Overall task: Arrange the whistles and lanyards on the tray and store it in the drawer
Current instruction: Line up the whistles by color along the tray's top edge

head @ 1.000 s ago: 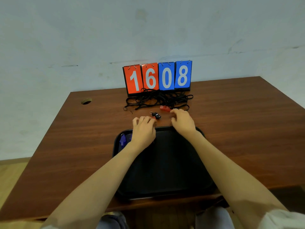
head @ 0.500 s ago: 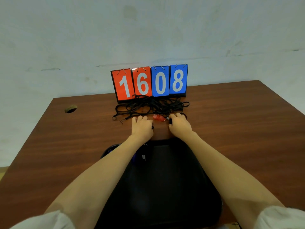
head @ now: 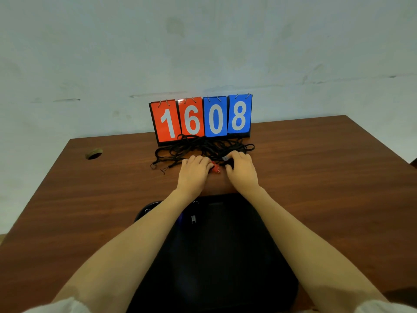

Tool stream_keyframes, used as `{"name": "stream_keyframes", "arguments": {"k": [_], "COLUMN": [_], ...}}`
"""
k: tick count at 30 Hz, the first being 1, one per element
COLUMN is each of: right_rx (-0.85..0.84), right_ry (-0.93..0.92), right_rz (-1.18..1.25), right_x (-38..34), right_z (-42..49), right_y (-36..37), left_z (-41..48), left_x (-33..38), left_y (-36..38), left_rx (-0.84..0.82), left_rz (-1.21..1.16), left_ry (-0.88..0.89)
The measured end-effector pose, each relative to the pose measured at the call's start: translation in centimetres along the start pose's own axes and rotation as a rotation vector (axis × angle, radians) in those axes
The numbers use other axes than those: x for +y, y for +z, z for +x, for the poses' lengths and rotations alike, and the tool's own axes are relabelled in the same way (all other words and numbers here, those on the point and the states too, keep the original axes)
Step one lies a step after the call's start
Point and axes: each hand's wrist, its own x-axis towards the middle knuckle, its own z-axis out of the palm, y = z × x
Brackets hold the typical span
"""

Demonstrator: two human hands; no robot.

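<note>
Palm-down, the left hand (head: 194, 172) touches the red whistle (head: 216, 168), its grip impossible to tell; the right hand (head: 242, 171) pinches a black whistle (head: 229, 164) in its grip by tangled lanyards (head: 198, 146).

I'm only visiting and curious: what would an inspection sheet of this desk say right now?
Surface: brown wooden table, cable hole far left.
Job's things: black tray at near edge, small pieces inside; tangled lanyards; red whistle.
Clutter: scoreboard reading 1608.
Hands: left hand and right hand flank the red whistle; grips hidden.
Cables: nothing seen.
Surroundings: pale wall.
</note>
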Motion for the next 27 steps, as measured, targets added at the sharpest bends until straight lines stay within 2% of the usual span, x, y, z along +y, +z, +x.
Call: {"name": "stream_keyframes", "arguments": {"k": [3, 6, 10, 16, 19, 25, 27], "right_rx": [0.046, 0.067, 0.026, -0.031, -0.039, -0.04, -0.037], "right_ry": [0.07, 0.11, 0.123, 0.161, 0.208, 0.255, 0.258], "right_rz": [0.187, 0.314, 0.332, 0.315, 0.313, 0.299, 0.295], "right_x": [-0.5, -0.7, -0.7, -0.8, -0.7, -0.6, -0.6], "right_z": [-1.4, -3.3, -6.1, -10.0, -11.3, -12.5, -12.8], "right_y": [-1.6, -3.0, -3.9, -4.1, -3.8, -4.1, -4.3], "left_z": [-1.3, -4.0, -8.4, -12.8, -14.0, -15.2, -15.6], "left_x": [1.6, 3.1, 4.3, 6.1, 6.6, 7.1, 7.0], "left_y": [-1.8, -3.2, -3.3, -2.6, -2.3, -2.4, -2.3], "left_rx": [0.028, 0.071, 0.011, -0.16, -0.153, -0.065, -0.079], "left_rz": [-0.339, -0.441, -0.353, -0.277, -0.249, -0.002, -0.022], "left_ry": [-0.024, 0.055, 0.152, 0.001, -0.009, -0.005, 0.001]}}
